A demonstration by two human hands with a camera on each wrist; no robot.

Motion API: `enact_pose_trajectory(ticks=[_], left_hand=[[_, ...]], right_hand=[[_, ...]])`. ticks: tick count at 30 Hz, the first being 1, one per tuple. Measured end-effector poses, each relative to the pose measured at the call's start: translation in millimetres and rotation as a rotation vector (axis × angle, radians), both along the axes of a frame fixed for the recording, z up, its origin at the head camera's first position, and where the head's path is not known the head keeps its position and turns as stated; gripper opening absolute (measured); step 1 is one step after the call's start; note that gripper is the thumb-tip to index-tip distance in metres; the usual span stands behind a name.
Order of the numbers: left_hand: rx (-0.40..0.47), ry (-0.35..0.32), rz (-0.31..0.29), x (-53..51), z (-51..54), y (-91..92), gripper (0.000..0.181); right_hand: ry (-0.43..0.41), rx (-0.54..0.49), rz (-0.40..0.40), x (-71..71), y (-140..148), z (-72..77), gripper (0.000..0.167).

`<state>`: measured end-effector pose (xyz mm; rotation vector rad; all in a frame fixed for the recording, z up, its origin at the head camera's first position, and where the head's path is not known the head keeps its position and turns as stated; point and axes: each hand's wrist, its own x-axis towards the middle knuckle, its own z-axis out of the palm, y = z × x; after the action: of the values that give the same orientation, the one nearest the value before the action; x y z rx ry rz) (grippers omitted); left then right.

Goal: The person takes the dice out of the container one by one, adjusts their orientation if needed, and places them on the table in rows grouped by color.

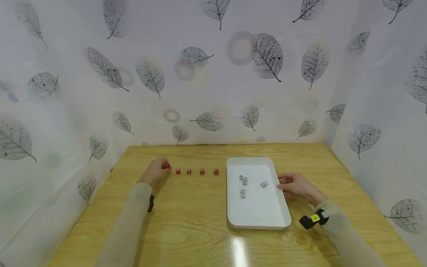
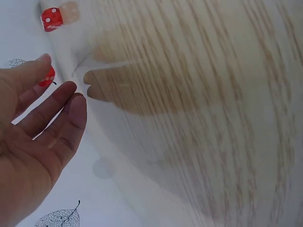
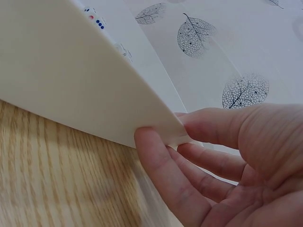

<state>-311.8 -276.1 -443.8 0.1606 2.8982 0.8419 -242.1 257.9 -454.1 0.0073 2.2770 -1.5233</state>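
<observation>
My left hand (image 1: pixel 155 171) pinches a red die (image 1: pixel 168 166) between thumb and fingertips at the left end of a row of red dice (image 1: pixel 202 171). In the left wrist view, the held die (image 2: pixel 48 77) is partly hidden behind the thumb, and another red die (image 2: pixel 52 19) sits just beyond it. My right hand (image 1: pixel 298 188) grips the right wall of a white rectangular tray (image 1: pixel 260 218), with the thumb at the rim and fingers against the outer side (image 3: pixel 94 80). Several white dice (image 1: pixel 242 194) lie inside the tray, toward its far half.
The wooden table (image 1: pixel 186 218) carries the dice row left of the tray. White curtains with a leaf print (image 1: pixel 213 81) enclose the table behind and on both sides. Dark straps are on both wrists, the right one holding a small black device (image 1: pixel 314 218).
</observation>
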Motion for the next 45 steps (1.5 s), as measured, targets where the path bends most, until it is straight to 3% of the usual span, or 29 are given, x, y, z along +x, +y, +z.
enact_pose_trajectory(ticks=[6,24,45], left_hand=[[-0.094,0.003,-0.017,-4.1,-3.8,-5.8,0.009],[-0.195,-0.026,-0.051,-9.9,-3.2,-17.0,0.009],[-0.151,-0.02,-0.087,-12.3,-5.7,-15.1,0.008]], right_hand=[[-0.004,0.007,-0.002,1.5,-0.9,0.8,0.058],[0.001,-0.001,0.002,1.9,-1.5,1.6,0.057],[0.0,-0.008,-0.003,1.9,-0.1,0.5,0.058]])
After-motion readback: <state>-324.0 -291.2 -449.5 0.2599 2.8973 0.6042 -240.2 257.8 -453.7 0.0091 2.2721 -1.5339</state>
